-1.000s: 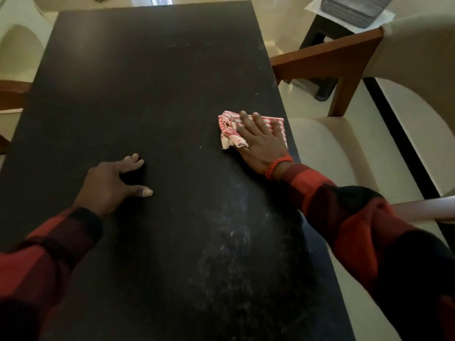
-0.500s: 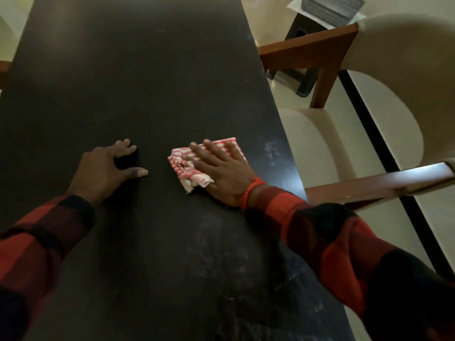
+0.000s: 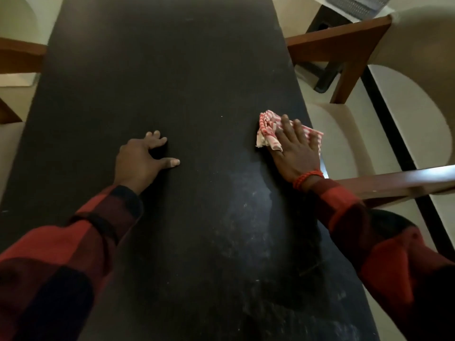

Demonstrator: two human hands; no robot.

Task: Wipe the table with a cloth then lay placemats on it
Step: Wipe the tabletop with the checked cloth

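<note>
both sleeves are cut off by the lower edge. on the dark table [image 3: 157, 70] the left hand [image 3: 138, 163] rests with fingers spread, holding nothing. the right hand [image 3: 296, 153] presses flat, fingers straight, on the red-white cloth [image 3: 268, 131] at the right table edge, hiding most of it. beyond stands a cream chair [image 3: 344, 143]; a grey basket [image 3: 357, 6] is cut off at the top.

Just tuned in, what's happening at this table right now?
A person is wiping a dark table. The right hand presses a red-and-white cloth flat near the table's right edge, part of the cloth hanging past it. The left hand rests on its fingertips mid-table, holding nothing. Smeary streaks show on the near part of the tabletop. No placemats are in view.
</note>
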